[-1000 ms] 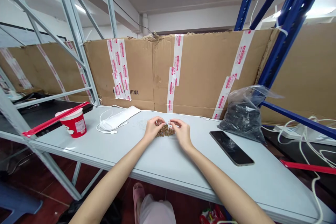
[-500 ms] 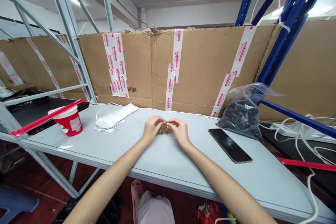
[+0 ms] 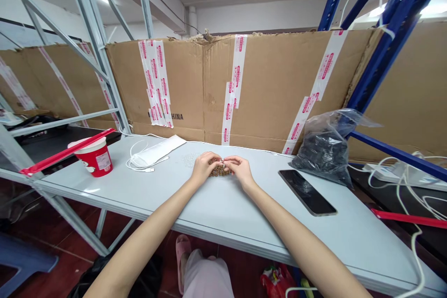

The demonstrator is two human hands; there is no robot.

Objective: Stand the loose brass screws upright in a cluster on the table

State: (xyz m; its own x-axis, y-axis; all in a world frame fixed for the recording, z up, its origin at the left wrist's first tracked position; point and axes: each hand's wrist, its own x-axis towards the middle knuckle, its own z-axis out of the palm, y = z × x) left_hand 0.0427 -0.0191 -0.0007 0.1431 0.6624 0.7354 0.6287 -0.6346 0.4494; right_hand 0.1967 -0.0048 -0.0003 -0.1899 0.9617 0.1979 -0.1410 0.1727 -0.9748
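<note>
My left hand and my right hand meet near the middle of the grey table, fingertips almost touching. Each is closed in a pinch of thumb and fingers. Whatever lies between the fingertips is too small to name; a tiny pale bit shows there. Just under and in front of the fingers is a cluster of small brown-gold pieces, partly covered by the hands. Left of my left hand, small clear bits are scattered on the tabletop.
On the left stand a red-and-white cup and a white flat case with a cable. A black phone and a plastic bag with dark contents lie on the right. A cardboard wall closes off the back.
Both hands stay over the brown-gold pieces, with small shifts of the fingers. A pale bit now shows at the fingertips. The view has shifted slightly.
</note>
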